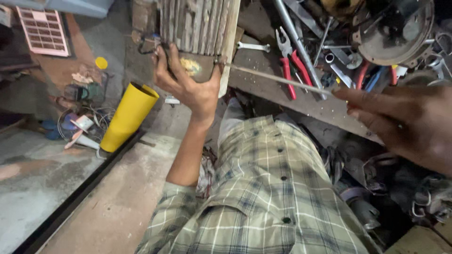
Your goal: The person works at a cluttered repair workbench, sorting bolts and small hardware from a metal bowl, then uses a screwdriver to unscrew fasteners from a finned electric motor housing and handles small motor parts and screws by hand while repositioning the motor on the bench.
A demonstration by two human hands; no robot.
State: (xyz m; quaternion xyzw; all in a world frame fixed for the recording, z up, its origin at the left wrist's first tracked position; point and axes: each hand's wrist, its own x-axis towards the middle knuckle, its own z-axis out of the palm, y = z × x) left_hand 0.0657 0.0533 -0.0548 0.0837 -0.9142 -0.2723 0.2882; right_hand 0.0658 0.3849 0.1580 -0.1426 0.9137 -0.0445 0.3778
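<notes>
Cluttered workshop floor (56,188) of bare concrete lies at the left, with a yellow tube (128,117) leaning near a tangle of wires. Far ahead, the left hand (188,87) curls its fingers round the lower edge of a ribbed metal motor housing (197,28). From it a long thin rod (282,81) runs right to the right hand (405,122), pinched at the fingertips (blurred, very near the camera). Red-handled pliers (289,66) lie on the bench beyond.
</notes>
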